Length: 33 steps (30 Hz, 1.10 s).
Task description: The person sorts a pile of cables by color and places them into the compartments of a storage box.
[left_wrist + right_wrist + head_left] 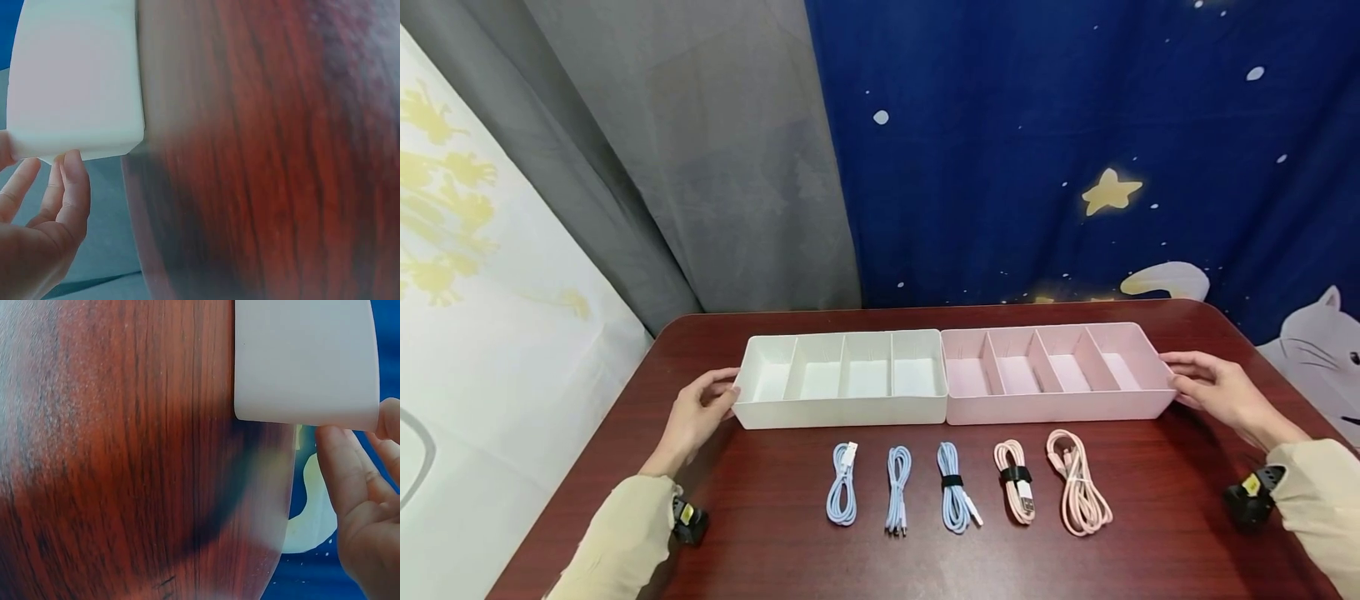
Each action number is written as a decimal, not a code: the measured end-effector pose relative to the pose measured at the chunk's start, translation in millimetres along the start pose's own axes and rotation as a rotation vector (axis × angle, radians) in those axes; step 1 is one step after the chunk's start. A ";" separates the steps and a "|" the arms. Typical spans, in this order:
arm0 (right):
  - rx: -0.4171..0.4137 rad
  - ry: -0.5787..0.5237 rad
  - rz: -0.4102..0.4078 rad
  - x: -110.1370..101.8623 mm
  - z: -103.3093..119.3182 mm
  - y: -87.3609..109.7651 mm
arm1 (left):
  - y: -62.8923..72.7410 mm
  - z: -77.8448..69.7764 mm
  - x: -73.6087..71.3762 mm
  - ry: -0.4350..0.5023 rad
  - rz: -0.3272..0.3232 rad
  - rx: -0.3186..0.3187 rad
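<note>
A white divided organizer box (842, 414) and a pink one (1060, 407) stand end to end, their short walls meeting. Inside each, dividers form several compartments with nothing in them. At the white box's left end, my left hand (695, 417) touches the short wall with fairly straight fingers (76, 187). My right hand (1221, 396) does the same at the pink box's right end, its fingers (340, 469) against that wall. In front of the boxes lie three coiled blue cables (897, 487) and two coiled pink cables (1081, 492).
The dark red wooden table (775, 542) has rounded back corners. Behind it hang a grey curtain (722, 150) and a blue one (970, 167) with stars. A white printed cloth (497, 350) slopes along the left. Black straps bind one blue and one pink cable.
</note>
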State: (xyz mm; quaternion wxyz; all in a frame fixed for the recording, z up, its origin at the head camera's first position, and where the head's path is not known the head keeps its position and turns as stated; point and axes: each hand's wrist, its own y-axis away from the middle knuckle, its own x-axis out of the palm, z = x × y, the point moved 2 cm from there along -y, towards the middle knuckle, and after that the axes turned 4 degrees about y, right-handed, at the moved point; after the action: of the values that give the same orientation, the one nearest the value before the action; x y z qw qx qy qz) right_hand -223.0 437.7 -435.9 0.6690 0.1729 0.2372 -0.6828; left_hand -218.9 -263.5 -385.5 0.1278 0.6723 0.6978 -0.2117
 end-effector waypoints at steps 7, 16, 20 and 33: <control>-0.023 -0.033 0.017 -0.2 14.4 4.8 | -0.2 -0.5 -1.3 0.005 0.013 0.016; -0.014 0.034 -0.015 1.7 20.0 3.9 | -0.6 -0.4 -0.8 0.015 0.005 0.010; -0.052 0.118 -0.034 7.7 52.9 13.1 | -0.1 0.2 -1.3 0.006 0.002 0.016; -0.047 0.353 -0.031 14.4 100.9 34.0 | -3.4 0.7 -4.6 0.007 0.038 0.023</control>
State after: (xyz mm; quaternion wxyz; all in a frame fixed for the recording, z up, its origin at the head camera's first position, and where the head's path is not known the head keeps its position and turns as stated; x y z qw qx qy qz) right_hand -181.6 370.0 -363.6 0.6102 0.2705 0.3695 -0.6465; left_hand -222.1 -267.8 -383.6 0.1217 0.6877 0.6828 -0.2148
